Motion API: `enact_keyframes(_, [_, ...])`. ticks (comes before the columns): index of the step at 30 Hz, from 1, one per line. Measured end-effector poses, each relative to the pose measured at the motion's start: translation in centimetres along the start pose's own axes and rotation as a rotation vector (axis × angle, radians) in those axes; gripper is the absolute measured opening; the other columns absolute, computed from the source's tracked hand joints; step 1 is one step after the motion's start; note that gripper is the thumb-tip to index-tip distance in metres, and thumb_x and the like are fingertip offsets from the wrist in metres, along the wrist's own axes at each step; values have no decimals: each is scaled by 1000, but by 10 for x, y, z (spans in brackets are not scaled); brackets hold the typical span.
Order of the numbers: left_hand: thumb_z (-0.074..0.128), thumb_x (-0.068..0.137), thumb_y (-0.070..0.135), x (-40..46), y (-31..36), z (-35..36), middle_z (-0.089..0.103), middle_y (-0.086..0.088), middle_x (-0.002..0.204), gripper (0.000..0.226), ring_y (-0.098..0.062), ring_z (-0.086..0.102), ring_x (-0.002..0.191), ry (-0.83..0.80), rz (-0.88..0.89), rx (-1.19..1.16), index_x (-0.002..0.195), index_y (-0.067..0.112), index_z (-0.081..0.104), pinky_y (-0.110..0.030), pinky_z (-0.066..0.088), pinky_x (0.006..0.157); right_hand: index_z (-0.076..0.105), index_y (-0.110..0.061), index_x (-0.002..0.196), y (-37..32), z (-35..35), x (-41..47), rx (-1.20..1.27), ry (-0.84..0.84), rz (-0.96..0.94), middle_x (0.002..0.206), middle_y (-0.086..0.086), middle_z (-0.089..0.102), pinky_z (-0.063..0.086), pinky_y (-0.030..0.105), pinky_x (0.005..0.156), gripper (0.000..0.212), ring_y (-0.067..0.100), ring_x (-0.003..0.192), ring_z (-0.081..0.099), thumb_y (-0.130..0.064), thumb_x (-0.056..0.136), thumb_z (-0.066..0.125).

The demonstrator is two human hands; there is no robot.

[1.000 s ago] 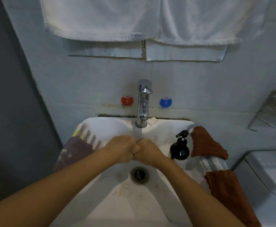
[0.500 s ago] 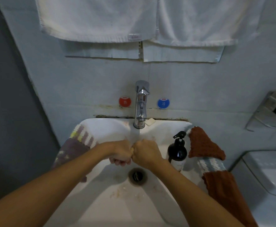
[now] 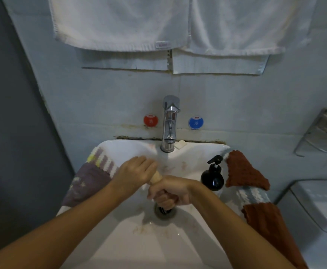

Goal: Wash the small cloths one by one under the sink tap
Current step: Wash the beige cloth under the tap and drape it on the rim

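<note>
1 purple striped cloth [image 3: 93,171] on sink [image 3: 120,239] left rim | left hand [image 3: 137,171], right hand [image 3: 171,191]: fingers clamped on 1 twisted beige cloth [image 3: 156,178] above drain, below running tap [image 3: 169,123] | 1 black dispenser [image 3: 213,176] | 2 brown cloths [image 3: 244,171] on right rim

The two fists, pressed knuckle to knuckle a second ago, are now offset. The left hand [image 3: 136,171] has moved up toward the tap [image 3: 169,125], and the right hand [image 3: 171,191] has dropped toward the drain [image 3: 163,211]. A twisted beige cloth [image 3: 156,178], hidden inside the fists before, now shows between them, gripped at both ends.
</note>
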State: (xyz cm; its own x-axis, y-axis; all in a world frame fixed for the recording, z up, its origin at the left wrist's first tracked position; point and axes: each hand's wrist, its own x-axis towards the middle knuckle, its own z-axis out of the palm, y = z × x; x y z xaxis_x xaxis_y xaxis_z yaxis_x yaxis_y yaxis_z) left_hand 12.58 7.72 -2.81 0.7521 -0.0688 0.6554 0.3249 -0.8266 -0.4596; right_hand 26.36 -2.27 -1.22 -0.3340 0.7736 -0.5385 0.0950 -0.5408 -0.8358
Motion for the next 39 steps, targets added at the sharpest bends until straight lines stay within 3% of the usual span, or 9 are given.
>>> enact_keyframes(4, [81, 39, 10, 11, 10, -8, 60, -3, 59, 35, -22, 59, 44, -492, -122, -89, 69, 12, 65, -24, 37, 38, 49, -22, 73, 4, -2, 0, -456, 497, -121, 67, -4, 49, 30, 21, 49, 25, 13, 57, 45, -7, 83, 66])
enact_keyframes(8, [57, 86, 10, 24, 20, -8, 64, -16, 112, 27, -33, 62, 101, -951, -484, -386, 112, 6, 62, -30, 43, 74, 65, -12, 88, 12, -7, 16, -929, 804, -185, 83, 2, 60, 50, 30, 71, 12, 22, 81, 61, -25, 89, 65])
enact_keyframes(13, [45, 97, 20, 37, 12, -7, 53, -9, 54, 23, -19, 42, 38, -1104, -934, -1010, 86, 3, 55, -26, 34, 42, 71, -8, 90, 10, -12, 10, -1196, 950, -292, 92, 14, 72, 47, 35, 72, 22, 33, 86, 66, -25, 92, 57])
enact_keyframes(18, [37, 92, 16, 46, 9, -20, 46, -4, 47, 22, -12, 23, 36, -1228, -1061, -1262, 71, 14, 44, -17, 19, 41, 71, -8, 87, 12, -13, 6, -1315, 979, -375, 85, 16, 72, 40, 35, 69, 15, 38, 81, 67, -18, 87, 61])
enact_keyframes(23, [44, 90, 11, 39, 12, -11, 54, -6, 57, 20, -17, 45, 38, -1057, -1076, -1189, 71, 14, 49, -21, 37, 39, 69, -11, 103, 5, -10, 0, -1264, 1017, -268, 99, 12, 70, 43, 35, 81, 21, 34, 94, 64, -24, 95, 54])
enact_keyframes(25, [55, 88, 14, 30, 13, -7, 62, -9, 87, 2, -25, 64, 67, -873, -987, -893, 90, 14, 55, -35, 54, 55, 65, -13, 93, 6, -6, 3, -1038, 984, -210, 94, 10, 68, 47, 33, 78, 16, 29, 90, 64, -25, 95, 56])
enact_keyframes(28, [67, 81, 8, 10, 14, -3, 42, -3, 121, 52, -25, 55, 101, -494, -991, -558, 125, 16, 40, -45, 51, 81, 57, -14, 83, 5, -2, 7, -741, 974, -139, 86, 8, 63, 46, 30, 69, 15, 25, 81, 60, -26, 89, 63])
enact_keyframes(33, [52, 96, 9, 14, 25, -8, 61, -6, 96, 10, -24, 65, 72, 64, -1484, -1048, 101, 17, 48, -41, 56, 64, 60, -19, 81, 5, -4, 5, -590, 996, -240, 78, 0, 64, 58, 37, 73, 24, 21, 77, 66, -39, 92, 66])
enact_keyframes(39, [67, 90, 25, 16, 31, -5, 74, -10, 94, 21, -16, 71, 80, 38, -1569, -1432, 103, 9, 67, -26, 56, 71, 44, -18, 119, -2, 8, 2, -532, 848, -366, 105, -1, 63, 57, 43, 82, 57, 21, 92, 66, -52, 84, 72])
